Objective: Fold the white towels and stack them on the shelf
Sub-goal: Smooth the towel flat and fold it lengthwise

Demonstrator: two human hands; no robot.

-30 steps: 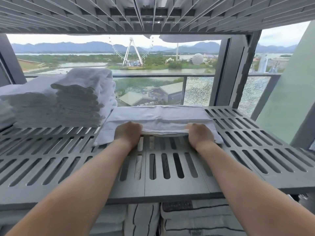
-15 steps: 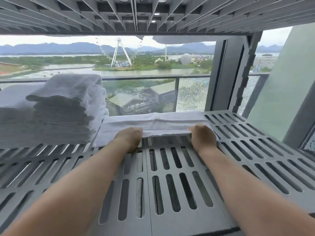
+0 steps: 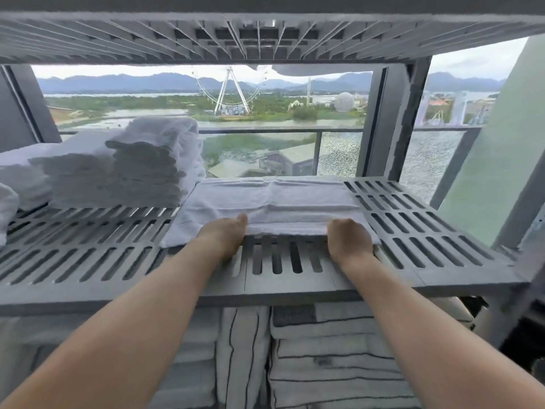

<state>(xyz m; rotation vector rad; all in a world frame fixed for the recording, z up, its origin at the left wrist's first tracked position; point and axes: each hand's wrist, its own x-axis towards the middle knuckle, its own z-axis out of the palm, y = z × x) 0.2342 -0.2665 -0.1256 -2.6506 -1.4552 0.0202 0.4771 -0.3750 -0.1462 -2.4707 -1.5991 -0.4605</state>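
A folded white towel point(image 3: 274, 202) lies flat on the grey slatted shelf point(image 3: 427, 231), right of centre. My left hand point(image 3: 225, 236) grips its near edge on the left side, fingers tucked under. At the same edge's right end, my right hand point(image 3: 348, 240) holds it the same way. A tall stack of folded white towels point(image 3: 141, 169) stands on the shelf to the left, touching the flat towel's left side.
Another slatted shelf point(image 3: 265, 33) hangs close overhead. Striped folded towels point(image 3: 324, 349) fill the level below. A grey upright post point(image 3: 395, 122) and a window with a railing stand behind. A white rolled towel point(image 3: 7, 208) shows at the far left edge.
The camera view dipped and came back up, so the lower shelf shows again. Both hands stay on the towel's near edge, which sits about where it was.
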